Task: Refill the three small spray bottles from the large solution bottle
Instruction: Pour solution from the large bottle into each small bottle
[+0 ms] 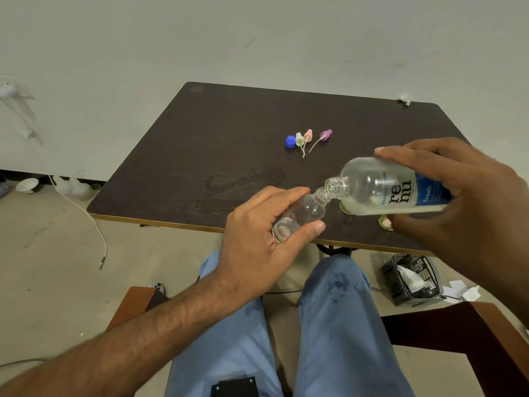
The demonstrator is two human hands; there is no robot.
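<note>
My left hand [257, 239] grips a small clear spray bottle [303, 216], tilted with its open neck up and to the right. My right hand [458, 190] holds the large clear solution bottle [386, 187] on its side, its open mouth touching the small bottle's neck. A little liquid lies in the large bottle's lower side. Two more small bottles [385, 222] stand on the table under the large one, mostly hidden. A blue cap [290, 141] and three spray tops, white [299, 139], pink [308, 135] and purple [325, 134], lie further back.
The dark wooden table [217, 144] has a wet patch near its middle. A black basket [412, 282] with paper sits on the floor at the right. A cable and a cup lie on the floor at the left. My knees are below the table edge.
</note>
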